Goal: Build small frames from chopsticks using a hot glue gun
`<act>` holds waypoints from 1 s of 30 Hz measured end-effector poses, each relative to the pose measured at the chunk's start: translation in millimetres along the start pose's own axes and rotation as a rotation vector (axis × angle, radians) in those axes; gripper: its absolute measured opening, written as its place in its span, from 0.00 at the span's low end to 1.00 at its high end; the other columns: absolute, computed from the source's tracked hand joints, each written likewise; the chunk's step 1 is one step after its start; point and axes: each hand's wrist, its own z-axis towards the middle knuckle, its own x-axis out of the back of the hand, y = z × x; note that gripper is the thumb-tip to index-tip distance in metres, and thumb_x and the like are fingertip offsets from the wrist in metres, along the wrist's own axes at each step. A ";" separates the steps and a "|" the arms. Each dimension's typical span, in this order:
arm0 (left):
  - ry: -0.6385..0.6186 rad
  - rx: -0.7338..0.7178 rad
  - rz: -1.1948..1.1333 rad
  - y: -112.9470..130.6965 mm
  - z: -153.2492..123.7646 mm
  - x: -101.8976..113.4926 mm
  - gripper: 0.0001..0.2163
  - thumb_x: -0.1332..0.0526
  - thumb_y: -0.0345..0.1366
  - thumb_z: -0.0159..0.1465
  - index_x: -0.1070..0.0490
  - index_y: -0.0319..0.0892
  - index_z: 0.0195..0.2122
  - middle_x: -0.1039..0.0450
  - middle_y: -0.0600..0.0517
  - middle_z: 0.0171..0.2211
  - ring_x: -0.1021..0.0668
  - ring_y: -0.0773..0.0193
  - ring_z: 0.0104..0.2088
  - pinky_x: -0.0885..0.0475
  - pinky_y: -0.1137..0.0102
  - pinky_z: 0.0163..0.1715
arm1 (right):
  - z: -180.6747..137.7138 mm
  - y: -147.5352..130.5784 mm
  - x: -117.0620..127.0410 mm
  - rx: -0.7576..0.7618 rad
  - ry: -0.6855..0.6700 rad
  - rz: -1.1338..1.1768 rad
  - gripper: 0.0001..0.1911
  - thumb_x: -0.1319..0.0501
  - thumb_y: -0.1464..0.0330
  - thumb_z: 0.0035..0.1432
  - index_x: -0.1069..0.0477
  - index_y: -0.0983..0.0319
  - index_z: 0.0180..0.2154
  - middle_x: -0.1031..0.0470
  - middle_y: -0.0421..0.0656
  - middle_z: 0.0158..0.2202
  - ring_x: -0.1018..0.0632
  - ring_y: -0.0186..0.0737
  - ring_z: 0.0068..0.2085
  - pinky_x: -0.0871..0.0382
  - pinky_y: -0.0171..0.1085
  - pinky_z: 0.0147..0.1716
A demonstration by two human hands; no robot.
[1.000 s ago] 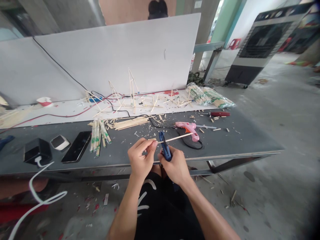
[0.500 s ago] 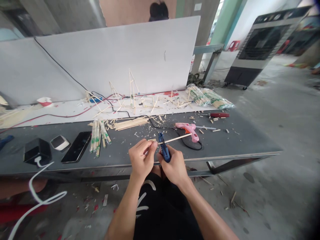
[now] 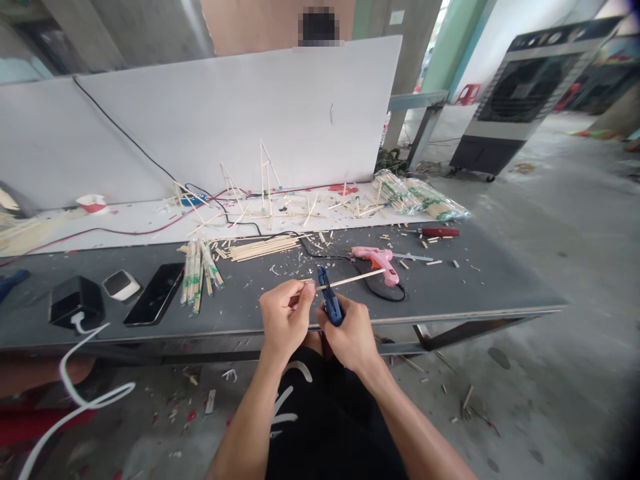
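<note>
My left hand [image 3: 286,310] pinches a thin wooden stick [image 3: 359,277] near its left end, between thumb and forefinger. A second short piece of stick seems to show at the fingertips. My right hand [image 3: 350,330] is wrapped round a pair of blue cutting pliers [image 3: 329,299], whose jaws are around the stick just right of my left fingertips. The stick's free end points right, in front of a pink glue gun [image 3: 385,261] lying on the dark table [image 3: 460,293]. Behind my left hand lies a bunch of loose sticks [image 3: 265,247].
Wrapped chopstick packs [image 3: 200,273], a phone [image 3: 154,293], a white-framed device [image 3: 121,285] and a black charger block [image 3: 77,303] lie left. Stick frames [image 3: 265,183] stand before the white board [image 3: 240,120]. A red-handled tool [image 3: 440,232] and bagged sticks [image 3: 420,197] lie right; cables cross the table.
The view has shifted very slightly. Both hands, the stick and the pliers keep nearly the same position.
</note>
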 end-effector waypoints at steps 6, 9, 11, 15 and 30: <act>0.008 0.042 0.035 1.0 3.0 -0.5 0.21 0.40 0.44 0.68 0.35 0.40 0.20 0.45 0.56 0.17 0.40 0.71 0.19 0.47 0.72 0.19 | 3.4 0.1 -4.9 -0.008 0.032 -0.026 0.11 0.41 0.64 0.56 0.36 0.59 0.24 0.34 0.36 0.18 0.37 0.34 0.21 0.45 0.34 0.24; 0.023 0.047 0.111 -6.3 7.6 -2.1 0.22 0.40 0.45 0.67 0.35 0.40 0.18 0.45 0.56 0.16 0.41 0.70 0.19 0.47 0.71 0.21 | 12.9 1.6 -9.1 -0.053 0.043 -0.034 0.13 0.40 0.62 0.56 0.37 0.59 0.22 0.33 0.37 0.18 0.36 0.34 0.21 0.44 0.34 0.24; 0.019 0.129 0.093 -18.7 10.7 -4.4 0.21 0.39 0.47 0.67 0.33 0.40 0.19 0.40 0.55 0.16 0.38 0.69 0.20 0.45 0.71 0.22 | 20.9 4.0 -10.5 -0.125 -0.009 0.029 0.13 0.40 0.62 0.56 0.34 0.59 0.23 0.30 0.39 0.18 0.32 0.36 0.21 0.42 0.34 0.24; 0.047 0.340 -0.120 -49.5 12.1 -10.1 0.18 0.37 0.51 0.64 0.26 0.40 0.27 0.33 0.54 0.21 0.33 0.67 0.24 0.40 0.72 0.25 | 31.3 8.2 -5.8 -0.276 -0.139 0.215 0.12 0.39 0.60 0.56 0.30 0.61 0.25 0.24 0.42 0.21 0.25 0.39 0.22 0.35 0.35 0.24; 0.106 0.401 -0.414 -67.7 15.6 13.0 0.17 0.35 0.51 0.62 0.25 0.41 0.38 0.21 0.47 0.35 0.20 0.60 0.37 0.28 0.70 0.33 | 49.9 83.0 173.8 -0.049 0.318 -0.943 0.26 0.36 0.48 0.56 0.27 0.61 0.45 0.22 0.56 0.37 0.22 0.56 0.36 0.36 0.44 0.34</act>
